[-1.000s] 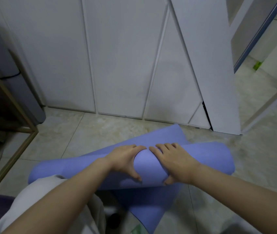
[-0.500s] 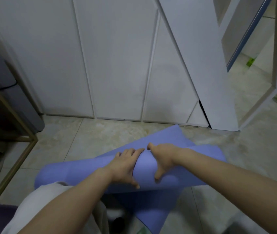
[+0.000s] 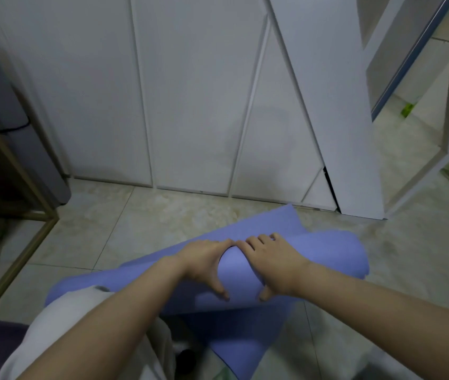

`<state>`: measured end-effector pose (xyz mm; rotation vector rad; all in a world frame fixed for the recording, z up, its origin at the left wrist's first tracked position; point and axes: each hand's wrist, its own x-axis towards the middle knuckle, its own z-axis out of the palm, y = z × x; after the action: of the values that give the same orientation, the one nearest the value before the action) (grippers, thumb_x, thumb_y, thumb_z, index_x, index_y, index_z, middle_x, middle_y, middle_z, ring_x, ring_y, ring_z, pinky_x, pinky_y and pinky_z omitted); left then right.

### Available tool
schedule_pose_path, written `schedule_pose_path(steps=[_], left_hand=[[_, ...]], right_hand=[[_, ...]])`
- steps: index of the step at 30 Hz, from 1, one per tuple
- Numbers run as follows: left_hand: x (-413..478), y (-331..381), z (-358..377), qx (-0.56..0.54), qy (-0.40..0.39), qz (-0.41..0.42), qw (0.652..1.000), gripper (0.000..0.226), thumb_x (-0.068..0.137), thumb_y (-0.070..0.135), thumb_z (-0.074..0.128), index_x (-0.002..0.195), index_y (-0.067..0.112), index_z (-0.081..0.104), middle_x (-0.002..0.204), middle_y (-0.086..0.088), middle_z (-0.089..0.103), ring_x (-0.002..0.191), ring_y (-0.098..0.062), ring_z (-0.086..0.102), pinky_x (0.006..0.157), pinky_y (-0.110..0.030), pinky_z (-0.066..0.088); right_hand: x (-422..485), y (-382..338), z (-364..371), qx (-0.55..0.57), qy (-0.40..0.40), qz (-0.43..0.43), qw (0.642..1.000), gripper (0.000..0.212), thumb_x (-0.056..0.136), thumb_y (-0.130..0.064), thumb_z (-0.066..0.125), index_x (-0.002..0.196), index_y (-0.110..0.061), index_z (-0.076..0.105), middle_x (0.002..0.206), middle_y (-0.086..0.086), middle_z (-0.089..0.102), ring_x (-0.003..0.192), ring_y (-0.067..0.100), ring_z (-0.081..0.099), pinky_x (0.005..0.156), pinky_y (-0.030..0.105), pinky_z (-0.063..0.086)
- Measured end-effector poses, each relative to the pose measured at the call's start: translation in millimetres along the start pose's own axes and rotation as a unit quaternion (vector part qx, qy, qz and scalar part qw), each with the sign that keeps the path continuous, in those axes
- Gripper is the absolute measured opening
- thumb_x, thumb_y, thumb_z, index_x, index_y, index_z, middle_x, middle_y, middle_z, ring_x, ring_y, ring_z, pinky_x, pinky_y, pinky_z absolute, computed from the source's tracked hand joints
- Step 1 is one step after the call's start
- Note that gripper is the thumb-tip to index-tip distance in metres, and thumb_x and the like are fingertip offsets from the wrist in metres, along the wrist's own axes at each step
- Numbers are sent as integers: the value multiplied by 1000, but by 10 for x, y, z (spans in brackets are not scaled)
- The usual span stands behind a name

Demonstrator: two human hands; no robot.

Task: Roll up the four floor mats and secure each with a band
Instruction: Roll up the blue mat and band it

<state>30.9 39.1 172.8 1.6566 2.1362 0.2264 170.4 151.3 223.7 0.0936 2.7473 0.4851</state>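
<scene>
Mat (image 3: pixel 313 253) plain lavender-blue; floor (image 3: pixel 163 215) beige marbled tile; wall panels (image 3: pixel 190 91) white.

One lilac floor mat (image 3: pixel 324 253), two bare hands, left hand (image 3: pixel 204 266), right hand (image 3: pixel 275 266), one gold frame (image 3: pixel 15 267), one leaning board (image 3: pixel 327 105).

Head-worn view, facing forward, downward, close

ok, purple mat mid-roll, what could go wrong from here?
Left hand and right hand grip the purple mat only at mid-roll, so its ends could loosen. The loose corner lies skewed to the roll, so it may wind crooked. No band is in view; freeing a hand might let it unroll.
</scene>
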Motion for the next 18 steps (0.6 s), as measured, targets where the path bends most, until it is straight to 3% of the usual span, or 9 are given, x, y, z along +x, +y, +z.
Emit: schedule_pose_path(steps=[3, 7, 11, 18], left_hand=[[-3, 14, -18, -6, -20, 3, 1000, 99, 59, 54, 83, 140, 29, 31, 131, 3, 55, 117, -23, 53, 96, -32, 41], [1, 2, -1, -47, -49, 2, 998, 98, 60, 50, 84, 139, 27, 31, 134, 2, 51, 119, -21, 50, 100, -34, 41], [-18, -58, 39, -85, -32, -15, 996, 101, 61, 45, 83, 142, 27, 25, 135, -2, 45, 122, -23, 46, 104, -40, 38], [-150, 30, 16, 83, 103, -27, 991, 119, 64, 55, 76, 151, 23, 1, 144, -1, 27, 134, -21, 26, 110, -39, 21]], right_hand=[[-42, -82, 10, -43, 6, 3, 999, 107, 69, -48, 74, 146, -7, 11, 128, 13, 39, 115, 33, 42, 102, 48, 29], [-34, -112, 24, 4, 10, 26, 1000, 91, 69, -44, 75, 138, -11, 25, 118, 10, 46, 98, 29, 49, 79, 38, 34], [71, -73, -66, 33, 0, 40, 999, 82, 68, -40, 77, 131, -14, 31, 118, 8, 49, 102, 29, 51, 79, 37, 33], [280, 110, -346, 182, -64, 88, 977, 86, 61, -43, 83, 127, -17, 36, 118, 3, 58, 104, 27, 58, 81, 34, 42]])
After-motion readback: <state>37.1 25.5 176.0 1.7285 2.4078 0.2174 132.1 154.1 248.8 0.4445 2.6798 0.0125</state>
